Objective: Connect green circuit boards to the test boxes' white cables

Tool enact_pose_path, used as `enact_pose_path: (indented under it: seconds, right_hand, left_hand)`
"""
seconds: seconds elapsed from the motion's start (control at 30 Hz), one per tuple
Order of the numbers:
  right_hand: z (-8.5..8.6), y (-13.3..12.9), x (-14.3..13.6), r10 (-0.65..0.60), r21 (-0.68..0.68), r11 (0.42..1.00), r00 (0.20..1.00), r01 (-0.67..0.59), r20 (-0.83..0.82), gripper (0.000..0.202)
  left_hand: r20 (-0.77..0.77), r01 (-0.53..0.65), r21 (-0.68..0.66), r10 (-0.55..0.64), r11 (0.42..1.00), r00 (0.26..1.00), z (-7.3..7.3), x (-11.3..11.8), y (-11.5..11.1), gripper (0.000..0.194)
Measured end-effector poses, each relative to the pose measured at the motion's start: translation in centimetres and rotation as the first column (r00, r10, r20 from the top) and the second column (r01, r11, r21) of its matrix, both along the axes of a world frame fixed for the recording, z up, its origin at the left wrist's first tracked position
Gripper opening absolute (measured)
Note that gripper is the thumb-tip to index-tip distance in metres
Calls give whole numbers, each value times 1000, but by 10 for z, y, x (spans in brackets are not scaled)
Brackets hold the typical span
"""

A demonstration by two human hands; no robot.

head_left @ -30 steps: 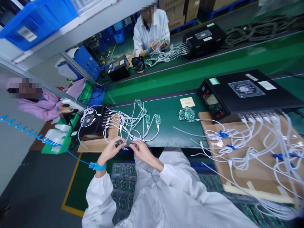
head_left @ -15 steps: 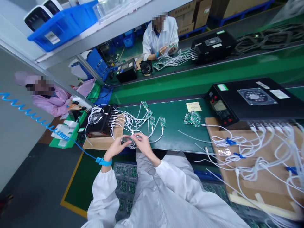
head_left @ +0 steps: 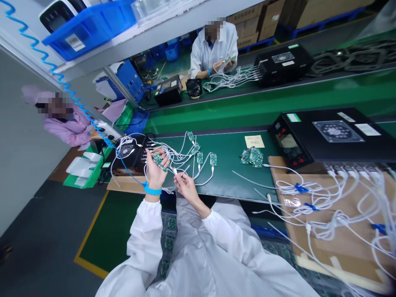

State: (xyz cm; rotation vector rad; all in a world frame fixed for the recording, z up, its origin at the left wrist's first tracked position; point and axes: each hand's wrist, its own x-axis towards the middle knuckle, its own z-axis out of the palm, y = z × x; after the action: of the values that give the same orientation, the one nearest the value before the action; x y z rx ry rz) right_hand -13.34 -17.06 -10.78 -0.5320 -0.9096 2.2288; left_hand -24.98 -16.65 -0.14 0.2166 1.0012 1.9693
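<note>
My left hand, with a blue wrist strap on, is closed around a green circuit board, its component side facing up. My right hand pinches a white USB cable just behind its plug. The plug points toward the board, and a small gap seems to separate them. Beyond my hands, several circuit boards lie on the green bench, with white cables plugged into them. Those cables run to a black box on the left.
A pile of circuit boards lies below a yellow note. On the right stands a large black box with bundled white cables over cardboard. A blue coiled cord hangs at left. Two people sit across and to the left.
My left hand has turned palm up and lifted, so the board's green face now shows. The right hand stays nearly in place with the cable plug. The coiled cord has swung up.
</note>
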Motion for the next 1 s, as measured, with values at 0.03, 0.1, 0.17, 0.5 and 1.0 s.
enact_pose_path:
  seconds: [0.03,0.1,0.17,0.5,1.0]
  right_hand:
    - [-1,0,0,10,0,1000,1000,-10,-7,56]
    - [-3,1,0,22,14,1000,1000,-22,-11,54]
    - [-5,1,0,28,38,999,1000,-28,-3,53]
    - [-5,1,-1,23,106,994,1000,-22,-4,54]
    - [-7,5,3,60,179,982,998,-58,-3,52]
  left_hand:
    - [17,3,25,-3,1000,1000,-1,1,3,58]
    - [50,11,72,-14,997,999,-4,1,8,56]
    - [71,7,79,-13,997,997,-7,1,12,52]
    - [73,-3,50,-1,999,997,-6,5,15,45]
    - [-10,15,88,-14,996,1000,-1,10,12,43]
